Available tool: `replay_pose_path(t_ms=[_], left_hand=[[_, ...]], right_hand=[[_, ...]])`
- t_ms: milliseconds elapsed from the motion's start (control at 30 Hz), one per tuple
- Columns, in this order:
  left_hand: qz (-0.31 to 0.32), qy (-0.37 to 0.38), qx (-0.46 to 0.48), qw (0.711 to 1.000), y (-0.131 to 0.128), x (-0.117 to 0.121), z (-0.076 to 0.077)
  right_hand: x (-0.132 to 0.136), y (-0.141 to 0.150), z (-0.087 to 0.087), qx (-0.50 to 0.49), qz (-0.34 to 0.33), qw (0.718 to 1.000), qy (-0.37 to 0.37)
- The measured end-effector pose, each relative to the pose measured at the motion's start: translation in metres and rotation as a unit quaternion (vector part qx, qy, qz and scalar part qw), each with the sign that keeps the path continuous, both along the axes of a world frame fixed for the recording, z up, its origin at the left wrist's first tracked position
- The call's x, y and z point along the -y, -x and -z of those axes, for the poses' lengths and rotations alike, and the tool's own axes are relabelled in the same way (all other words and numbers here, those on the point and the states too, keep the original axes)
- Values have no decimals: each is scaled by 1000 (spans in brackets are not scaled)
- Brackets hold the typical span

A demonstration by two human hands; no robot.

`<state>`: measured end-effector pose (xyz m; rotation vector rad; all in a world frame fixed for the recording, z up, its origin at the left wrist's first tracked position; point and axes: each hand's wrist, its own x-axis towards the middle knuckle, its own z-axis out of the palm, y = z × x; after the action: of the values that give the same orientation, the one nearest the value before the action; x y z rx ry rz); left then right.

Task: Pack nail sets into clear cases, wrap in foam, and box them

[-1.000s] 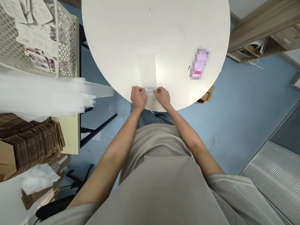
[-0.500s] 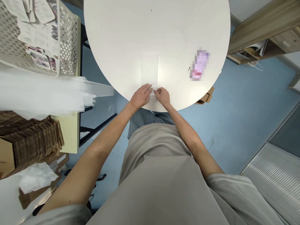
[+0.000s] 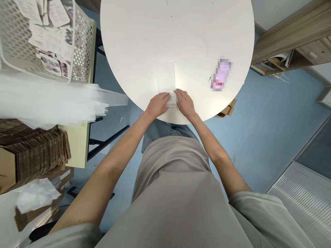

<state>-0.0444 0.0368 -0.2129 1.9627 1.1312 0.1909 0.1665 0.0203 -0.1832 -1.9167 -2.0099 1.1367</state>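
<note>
A thin, translucent white sheet [image 3: 166, 76] lies lengthwise on the round white table. Its near end forms a small folded or rolled bundle [image 3: 171, 101] close to the table's front edge. On the bundle's left side my left hand [image 3: 158, 104] grips it, fingers together and curled over the top. From the right, my right hand [image 3: 185, 103] holds the other side, its fingers bent and pressed together against the edge. Whatever may be inside the bundle is hidden. Both hands rest low on the tabletop.
Right of the hands, a pixelated pink-purple object [image 3: 221, 75] lies on the table [image 3: 134, 41]. At left stand a perforated basket [image 3: 84, 51] of printed cards, a stack of white sheets [image 3: 51, 100] and flattened cardboard [image 3: 41, 151]. A wooden cabinet [image 3: 284, 34] is at right.
My right hand has gone from a pinch over the near end to the bundle's right side, slightly farther from me. My left hand has shifted slightly right. The folded end looks more compact.
</note>
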Motion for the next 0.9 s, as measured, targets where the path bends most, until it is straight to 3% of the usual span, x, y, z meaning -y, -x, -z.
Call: replay_pose_path(t_ms=[100,200,467,600,767,900], left_hand=[[-11,16,-5,1000,-3,-2,-10],[-69,51,5,996,-3,-3,-17],[-252,116,22,961,8,3,-20],[-315,129,19,940,6,5,-11],[-420,144,-4,896,-3,-7,11],[-438,147,-32,887,-6,-17,19]], right_hand=[[0,0,0,-10,-65,998,4],[0,-1,2,-5,-81,997,14],[-10,2,9,-18,-16,999,32],[-19,11,18,-1,28,999,43],[-31,21,28,36,84,994,64],[-37,27,31,47,108,990,72]])
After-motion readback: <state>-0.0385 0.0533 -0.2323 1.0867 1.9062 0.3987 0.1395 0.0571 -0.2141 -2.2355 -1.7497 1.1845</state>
